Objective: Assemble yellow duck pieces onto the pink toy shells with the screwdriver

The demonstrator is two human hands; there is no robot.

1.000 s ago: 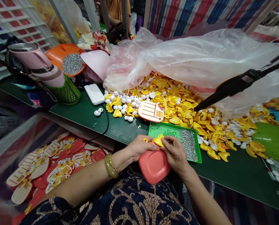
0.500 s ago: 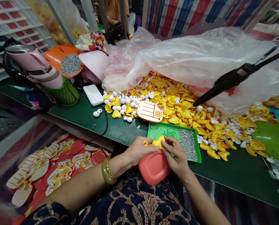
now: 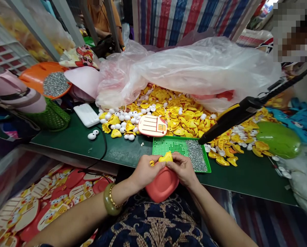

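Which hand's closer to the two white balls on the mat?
Left. The left hand is off to the lower right of the balls, across the green mat. The right hand is farther right, in front of the green tray.

Obstacles: green pegboard tray (image 3: 169, 147) directly ahead of the hands (image 3: 183, 168); black wand (image 3: 230, 118) slanting in from the right, tip at the tray's far corner. Passage: green worktop (image 3: 246, 181) strip right of the tray, and left of it up to the black cable (image 3: 103, 147).

The view has swung right, showing more of the blue fabric (image 3: 304, 120) and now a white fluffy mass (image 3: 304, 181). The left hand (image 3: 145, 171) and right hand (image 3: 183, 168) have closed nearer together around the yellow plastic piece (image 3: 166, 157).
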